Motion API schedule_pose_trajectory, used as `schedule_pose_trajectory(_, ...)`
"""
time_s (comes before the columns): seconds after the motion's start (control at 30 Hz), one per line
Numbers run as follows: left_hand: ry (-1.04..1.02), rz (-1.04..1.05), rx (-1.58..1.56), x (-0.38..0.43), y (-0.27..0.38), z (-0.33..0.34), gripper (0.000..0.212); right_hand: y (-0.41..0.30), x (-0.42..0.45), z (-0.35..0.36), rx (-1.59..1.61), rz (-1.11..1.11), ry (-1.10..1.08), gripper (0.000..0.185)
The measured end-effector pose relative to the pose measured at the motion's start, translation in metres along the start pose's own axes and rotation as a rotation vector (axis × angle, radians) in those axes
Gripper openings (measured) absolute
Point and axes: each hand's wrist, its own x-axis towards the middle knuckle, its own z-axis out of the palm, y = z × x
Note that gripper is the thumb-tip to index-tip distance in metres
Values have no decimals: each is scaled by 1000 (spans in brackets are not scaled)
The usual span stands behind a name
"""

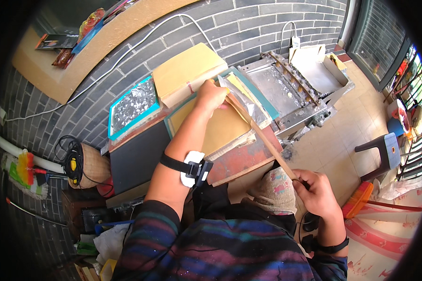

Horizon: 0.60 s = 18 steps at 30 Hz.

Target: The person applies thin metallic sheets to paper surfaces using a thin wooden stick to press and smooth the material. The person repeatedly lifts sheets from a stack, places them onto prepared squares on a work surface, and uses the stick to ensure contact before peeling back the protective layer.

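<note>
My right hand [314,192] grips the near end of a long, thin wooden strip [269,144]. This strip slants up and left over the work table [239,161], and its far end reaches the fingertips of my left hand [212,96]. Whether those fingers pinch the strip or only touch it is hard to see. Yellow covers show on some left fingertips. Beneath that hand lies a stack of tan paper sheets [218,131] on a teal board. Just right of it, silvery foil sheets [255,110] and pale paper rest on another teal board [269,107].
Behind the stacks sits a thick tan paper block [188,75]. A turquoise-rimmed tray [135,107] holds foil scraps. Right of the table stand a metal frame machine [274,87] and a white open box [321,75]. A stool [381,151] and an orange broom [358,200] are at right.
</note>
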Motion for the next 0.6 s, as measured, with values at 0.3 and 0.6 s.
schedule_pose_trajectory(0.3,-31,-6,-28,2,4,-4,38,3,-31,-36,-12,-10,-73,25)
schedule_pose_trajectory(0.6,-73,1,-129,1,-5,-8,33,24,-78,-68,198,120,-51,25)
